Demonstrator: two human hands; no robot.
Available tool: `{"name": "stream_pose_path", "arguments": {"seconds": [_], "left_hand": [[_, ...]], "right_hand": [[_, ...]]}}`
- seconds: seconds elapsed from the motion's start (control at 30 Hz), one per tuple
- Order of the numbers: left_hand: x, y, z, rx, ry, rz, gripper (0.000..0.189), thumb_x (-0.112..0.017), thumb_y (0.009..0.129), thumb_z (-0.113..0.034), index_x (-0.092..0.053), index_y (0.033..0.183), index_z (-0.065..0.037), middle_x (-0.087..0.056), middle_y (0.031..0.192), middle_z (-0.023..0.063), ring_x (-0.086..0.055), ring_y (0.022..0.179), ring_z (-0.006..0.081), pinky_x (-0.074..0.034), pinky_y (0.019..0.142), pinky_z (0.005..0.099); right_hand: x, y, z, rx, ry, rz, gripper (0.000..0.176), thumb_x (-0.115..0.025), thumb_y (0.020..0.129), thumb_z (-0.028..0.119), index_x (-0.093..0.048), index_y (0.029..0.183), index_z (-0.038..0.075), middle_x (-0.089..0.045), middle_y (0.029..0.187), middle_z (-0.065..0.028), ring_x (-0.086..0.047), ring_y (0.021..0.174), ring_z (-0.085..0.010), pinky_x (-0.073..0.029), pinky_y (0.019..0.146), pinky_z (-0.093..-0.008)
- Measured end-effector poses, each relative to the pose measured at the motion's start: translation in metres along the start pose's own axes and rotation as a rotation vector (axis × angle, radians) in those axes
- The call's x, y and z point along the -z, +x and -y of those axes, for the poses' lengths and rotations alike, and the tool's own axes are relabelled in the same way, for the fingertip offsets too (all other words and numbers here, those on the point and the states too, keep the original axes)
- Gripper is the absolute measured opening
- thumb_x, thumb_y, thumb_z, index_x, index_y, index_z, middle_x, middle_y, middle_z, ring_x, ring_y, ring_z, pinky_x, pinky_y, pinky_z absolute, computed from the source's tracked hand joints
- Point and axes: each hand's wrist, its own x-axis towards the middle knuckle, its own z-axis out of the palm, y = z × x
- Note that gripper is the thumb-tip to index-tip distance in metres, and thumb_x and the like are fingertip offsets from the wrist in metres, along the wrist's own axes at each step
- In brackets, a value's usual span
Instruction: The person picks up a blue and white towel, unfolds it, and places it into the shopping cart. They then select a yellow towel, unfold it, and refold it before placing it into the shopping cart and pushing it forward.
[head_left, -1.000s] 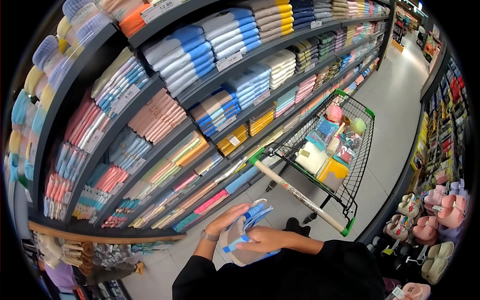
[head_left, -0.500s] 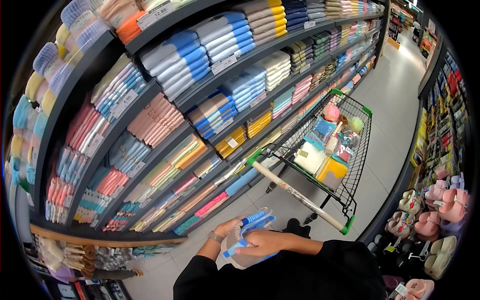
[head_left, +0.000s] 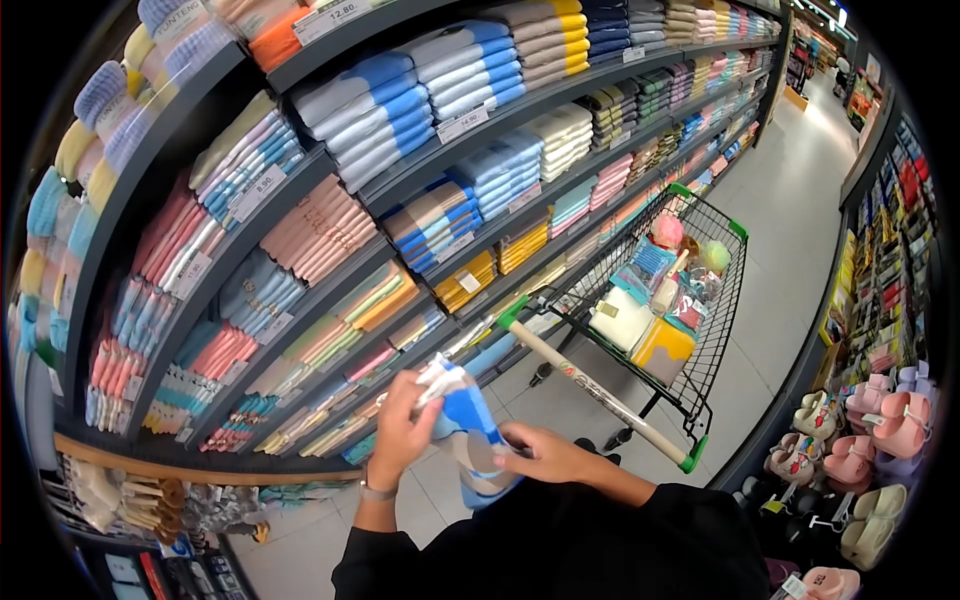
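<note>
A folded towel [head_left: 466,412] in blue, white and grey-beige is stretched between my two hands in front of my body. My left hand [head_left: 402,428], with a band on its wrist, pinches the white upper end and is raised higher. Lower down and to the right, my right hand [head_left: 545,456] grips the towel's side near the grey-beige part. The lower end of the towel hangs over my dark clothing, and the fingertips behind the cloth are hidden.
Shelves of folded towels [head_left: 370,120] rise on the left and ahead. A shopping cart [head_left: 590,385] holding a yellow-and-white pack [head_left: 663,350] and other goods stands front right. Slippers [head_left: 858,450] hang at the right, and a tiled aisle [head_left: 790,180] runs beyond.
My left hand has moved up and left, lifting one end of the towel. The towel, bunched between both hands before, now hangs longer. The camera view has shifted slightly.
</note>
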Motion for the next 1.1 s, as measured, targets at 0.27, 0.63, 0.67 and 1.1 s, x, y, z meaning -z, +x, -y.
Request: {"name": "stream_pose_path", "arguments": {"seconds": [0.27,0.63,0.67,1.1], "left_hand": [[-0.012,-0.018,-0.037,-0.227,0.294,-0.002,0.023,-0.074,0.07,-0.004,-0.061,0.089,-0.001,-0.061,0.101,0.0182,-0.063,0.082,0.0349,-0.051,0.068,0.0391],[-0.013,-0.013,-0.032,0.148,-0.246,0.134,0.011,-0.061,0.091,-0.006,-0.06,0.099,0.001,-0.056,0.106,0.0114,-0.057,0.094,0.0205,-0.046,0.079,0.0282],[-0.013,-0.016,-0.02,0.208,-0.311,0.17,0.011,-0.055,0.096,-0.007,-0.06,0.101,0.001,-0.054,0.105,0.0087,-0.053,0.097,0.016,-0.042,0.083,0.0256],[-0.036,-0.015,-0.011,0.348,-0.69,0.073,0.012,-0.056,0.093,0.003,-0.058,0.104,0.0,-0.055,0.103,0.0044,-0.053,0.094,0.0098,-0.043,0.084,0.0228]], "right_hand": [[-0.002,0.01,0.02,0.336,-0.243,-0.502,0.033,-0.061,0.09,0.011,-0.055,0.121,0.001,-0.065,0.108,-0.0176,-0.066,0.094,-0.0301,-0.051,0.081,-0.0343],[-0.002,0.011,0.012,0.352,-0.179,-0.687,0.021,-0.06,0.09,0.006,-0.057,0.109,-0.001,-0.067,0.092,-0.0173,-0.067,0.079,-0.0313,-0.052,0.069,-0.0342],[-0.002,0.012,0.01,0.366,-0.171,-0.694,0.02,-0.06,0.09,0.006,-0.057,0.108,-0.001,-0.067,0.091,-0.0173,-0.067,0.078,-0.0312,-0.051,0.069,-0.0341],[0.001,0.014,0.011,0.371,-0.281,-0.498,0.018,-0.063,0.088,0.007,-0.059,0.104,-0.001,-0.062,0.093,-0.0155,-0.062,0.081,-0.0338,-0.049,0.07,-0.0366]]}}
